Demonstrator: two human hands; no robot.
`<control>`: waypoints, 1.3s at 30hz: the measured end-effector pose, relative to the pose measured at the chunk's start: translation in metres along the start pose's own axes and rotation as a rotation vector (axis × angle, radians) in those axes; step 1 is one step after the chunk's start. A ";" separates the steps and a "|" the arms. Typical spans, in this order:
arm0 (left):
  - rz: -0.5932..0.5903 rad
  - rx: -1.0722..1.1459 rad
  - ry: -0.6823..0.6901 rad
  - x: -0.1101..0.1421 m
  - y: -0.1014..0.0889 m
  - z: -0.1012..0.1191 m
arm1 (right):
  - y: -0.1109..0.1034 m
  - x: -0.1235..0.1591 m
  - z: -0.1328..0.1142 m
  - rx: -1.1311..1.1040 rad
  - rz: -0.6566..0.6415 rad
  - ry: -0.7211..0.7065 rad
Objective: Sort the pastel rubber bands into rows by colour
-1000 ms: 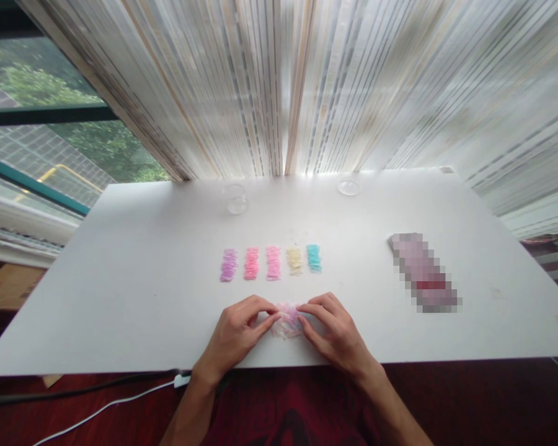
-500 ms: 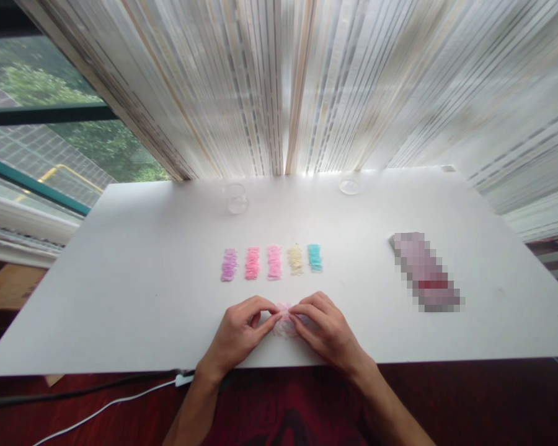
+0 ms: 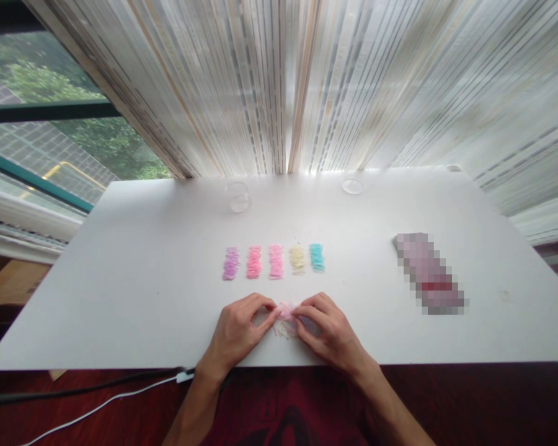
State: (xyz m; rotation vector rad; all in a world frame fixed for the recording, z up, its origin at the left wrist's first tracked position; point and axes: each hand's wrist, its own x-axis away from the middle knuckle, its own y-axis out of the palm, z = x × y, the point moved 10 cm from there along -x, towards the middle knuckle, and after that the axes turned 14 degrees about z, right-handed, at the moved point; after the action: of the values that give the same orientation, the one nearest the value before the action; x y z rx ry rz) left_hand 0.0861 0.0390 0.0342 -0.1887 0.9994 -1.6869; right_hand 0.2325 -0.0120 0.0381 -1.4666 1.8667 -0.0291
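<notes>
- Our left hand (image 3: 239, 328), right hand (image 3: 330, 328): fingertips narrow at mixed pile (image 3: 286, 329); we can't tell grip.
- Quick flick could scatter strands into yellow bundle (image 3: 297, 261) beyond hands.

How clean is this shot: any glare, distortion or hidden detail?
Head view: bright backlight at the curtain, a pale sheen on the table, wide-angle stretch toward the edges, a pixelated patch on the right; clear containers wash out.
</notes>
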 end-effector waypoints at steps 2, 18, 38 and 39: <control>-0.010 -0.014 0.018 0.001 -0.001 0.002 | -0.001 0.000 0.000 -0.009 0.005 0.008; -0.029 0.037 0.191 0.005 0.023 0.026 | -0.004 0.003 0.008 -0.077 0.033 0.059; 0.107 0.123 0.214 0.009 0.001 0.022 | -0.001 0.002 0.006 -0.057 0.016 0.054; 0.112 0.126 0.214 0.009 0.000 0.022 | -0.001 0.002 0.006 -0.057 0.018 0.052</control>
State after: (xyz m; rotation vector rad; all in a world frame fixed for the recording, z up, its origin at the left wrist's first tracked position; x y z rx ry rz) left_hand 0.0956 0.0199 0.0445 0.1312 1.0358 -1.6850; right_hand 0.2369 -0.0115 0.0334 -1.5006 1.9369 -0.0056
